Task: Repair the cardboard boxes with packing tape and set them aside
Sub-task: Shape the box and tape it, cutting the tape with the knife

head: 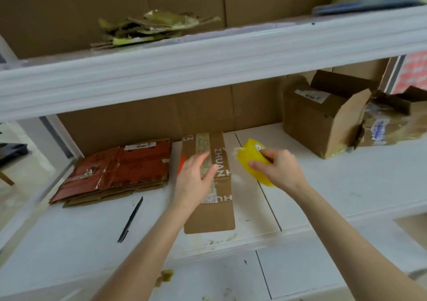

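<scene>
A long brown cardboard box (213, 210) printed "ZHUAN" lies on the white shelf (346, 185), with a strip of old tape along its top. My left hand (196, 176) lies flat on the box top, fingers straight and pressing on the tape strip. To the right of the box, my right hand (277, 166) grips a yellow roll of packing tape (249, 159) held just above the shelf. A short loose end of tape sticks out of the roll toward the box.
A stack of flattened reddish boxes (120, 169) lies at the left, and a black pen (130, 220) lies in front of it. Two opened, torn boxes (323, 120) stand at the back right. The upper shelf (208, 58) carries tape and cardboard scraps (150, 28).
</scene>
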